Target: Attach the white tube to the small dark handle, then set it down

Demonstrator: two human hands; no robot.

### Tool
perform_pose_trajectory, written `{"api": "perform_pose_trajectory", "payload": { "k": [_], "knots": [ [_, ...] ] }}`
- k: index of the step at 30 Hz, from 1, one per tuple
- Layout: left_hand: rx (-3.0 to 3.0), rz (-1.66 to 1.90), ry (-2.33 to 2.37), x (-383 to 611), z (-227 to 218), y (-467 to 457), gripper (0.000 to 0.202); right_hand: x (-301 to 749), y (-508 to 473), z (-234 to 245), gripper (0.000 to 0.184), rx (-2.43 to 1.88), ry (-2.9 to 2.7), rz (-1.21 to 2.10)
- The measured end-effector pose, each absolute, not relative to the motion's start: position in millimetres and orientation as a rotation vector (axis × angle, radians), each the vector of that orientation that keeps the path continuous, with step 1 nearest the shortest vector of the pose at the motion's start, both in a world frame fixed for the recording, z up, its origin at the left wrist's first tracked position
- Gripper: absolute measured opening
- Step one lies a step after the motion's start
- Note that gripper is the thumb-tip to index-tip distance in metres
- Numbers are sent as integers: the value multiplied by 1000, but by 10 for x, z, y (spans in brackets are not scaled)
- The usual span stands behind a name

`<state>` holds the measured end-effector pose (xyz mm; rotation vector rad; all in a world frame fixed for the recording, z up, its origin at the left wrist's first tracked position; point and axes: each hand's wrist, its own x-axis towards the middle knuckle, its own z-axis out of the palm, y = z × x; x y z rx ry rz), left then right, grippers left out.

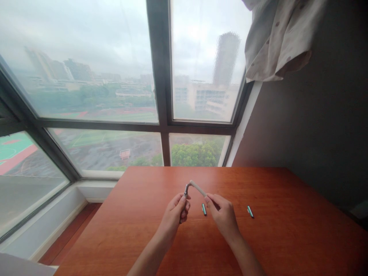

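Note:
Above a reddish wooden table [287, 237], my two hands hold a small device between them. My left hand [176, 212] is closed round its grey lower part, which is mostly hidden in the fist. My right hand [221, 212] pinches the end of a thin white flat piece [197, 187] that angles up from the grey part. Two small green and silver batteries lie on the table: one [204, 209] between my hands, the other [250, 211] to the right of my right hand.
A large window with a dark frame [161, 115] stands beyond the table's far edge. A grey wall runs along the right side, with a pale cloth [276, 42] hanging at the top. A white sill and floor lie to the left.

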<state>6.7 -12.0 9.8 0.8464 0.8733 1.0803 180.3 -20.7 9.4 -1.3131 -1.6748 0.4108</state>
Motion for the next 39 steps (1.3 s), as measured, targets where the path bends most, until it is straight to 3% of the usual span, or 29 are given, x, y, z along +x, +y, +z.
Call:
{"api": "perform_pose_trajectory", "payload": {
  "k": [39],
  "knots": [
    [847,1080,869,35,146,-100,33,1809,-193,97,40,-1342,-1676,415]
  ]
}}
